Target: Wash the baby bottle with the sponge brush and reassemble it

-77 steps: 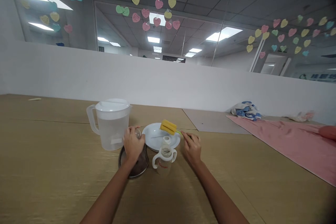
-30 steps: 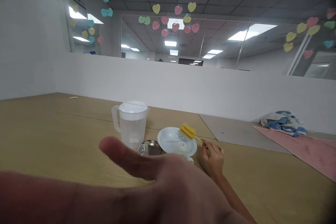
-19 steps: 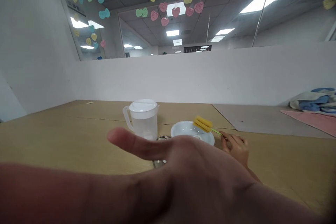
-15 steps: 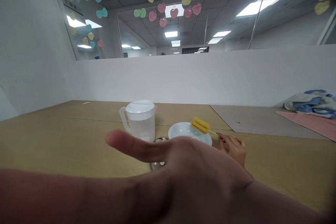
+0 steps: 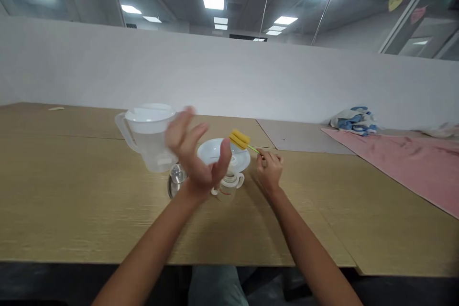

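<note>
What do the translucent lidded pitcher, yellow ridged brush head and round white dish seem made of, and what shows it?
Pitcher: probably smooth plastic; its pale body is cloudy yet see-through. Brush head: likely matt foam sponge, from its thick ridges. Dish: smooth, opaque white, ceramic or plastic; the look leaves it open.

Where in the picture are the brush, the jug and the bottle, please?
Brush (image 5: 239, 139): head view, on its yellow sponge end.
Jug (image 5: 153, 147): head view, on the front of its translucent body.
Bottle (image 5: 229, 193): head view, on its clear lower part.
</note>
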Demonstrator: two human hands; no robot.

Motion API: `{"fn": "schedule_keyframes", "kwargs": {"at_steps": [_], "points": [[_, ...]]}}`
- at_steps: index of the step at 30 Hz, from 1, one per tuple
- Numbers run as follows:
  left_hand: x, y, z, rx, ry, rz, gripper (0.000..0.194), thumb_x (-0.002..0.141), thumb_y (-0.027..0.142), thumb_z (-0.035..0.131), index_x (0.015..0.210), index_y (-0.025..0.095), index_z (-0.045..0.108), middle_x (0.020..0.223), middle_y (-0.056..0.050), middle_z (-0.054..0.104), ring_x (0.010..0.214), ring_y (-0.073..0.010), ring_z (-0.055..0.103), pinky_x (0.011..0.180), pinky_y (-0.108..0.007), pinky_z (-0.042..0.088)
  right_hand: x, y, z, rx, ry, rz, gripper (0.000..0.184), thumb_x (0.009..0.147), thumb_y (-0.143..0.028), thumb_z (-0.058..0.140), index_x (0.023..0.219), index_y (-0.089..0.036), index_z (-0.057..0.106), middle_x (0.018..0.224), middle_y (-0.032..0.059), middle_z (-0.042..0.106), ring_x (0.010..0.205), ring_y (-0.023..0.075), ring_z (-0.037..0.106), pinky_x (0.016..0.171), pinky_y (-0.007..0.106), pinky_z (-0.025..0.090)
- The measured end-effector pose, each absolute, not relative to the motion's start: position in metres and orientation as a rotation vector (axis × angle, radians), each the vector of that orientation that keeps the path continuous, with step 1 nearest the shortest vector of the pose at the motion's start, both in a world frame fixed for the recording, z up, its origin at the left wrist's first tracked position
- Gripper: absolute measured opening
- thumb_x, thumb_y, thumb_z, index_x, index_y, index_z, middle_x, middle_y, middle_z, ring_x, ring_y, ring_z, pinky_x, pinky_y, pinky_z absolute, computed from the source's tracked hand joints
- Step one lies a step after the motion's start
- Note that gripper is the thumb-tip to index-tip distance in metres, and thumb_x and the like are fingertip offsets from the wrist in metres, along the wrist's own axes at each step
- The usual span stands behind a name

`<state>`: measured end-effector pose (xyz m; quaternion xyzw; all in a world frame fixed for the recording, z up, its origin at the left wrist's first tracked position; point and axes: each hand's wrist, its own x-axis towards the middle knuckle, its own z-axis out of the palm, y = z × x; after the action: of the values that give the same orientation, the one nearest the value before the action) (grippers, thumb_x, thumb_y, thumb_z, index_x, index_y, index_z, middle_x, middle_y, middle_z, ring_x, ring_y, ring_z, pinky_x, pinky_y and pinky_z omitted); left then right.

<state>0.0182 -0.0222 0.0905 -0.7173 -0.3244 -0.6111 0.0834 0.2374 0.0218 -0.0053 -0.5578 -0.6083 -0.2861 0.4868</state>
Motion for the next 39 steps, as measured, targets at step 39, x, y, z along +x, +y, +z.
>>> {"fn": "schedule_keyframes", "kwargs": {"at_steps": [39], "points": [[0.033, 0.075, 0.062, -3.007, -1.533, -0.751, 0.027, 0.057, 0.035, 0.070, 0.076, 0.017, 0.065, 0.079, -0.002, 0.064, 0.073, -0.0175, 0.059, 0.065, -0.025, 0.044, 0.254, 0.023, -0.015, -1.458, -1.513, -0.537, 0.031, 0.071, -0.009, 0.041, 0.079, -0.019, 0.070, 0.071, 0.0030, 0.065, 0.066, 0.0151, 0.057, 0.061, 0.024, 0.040]]}}
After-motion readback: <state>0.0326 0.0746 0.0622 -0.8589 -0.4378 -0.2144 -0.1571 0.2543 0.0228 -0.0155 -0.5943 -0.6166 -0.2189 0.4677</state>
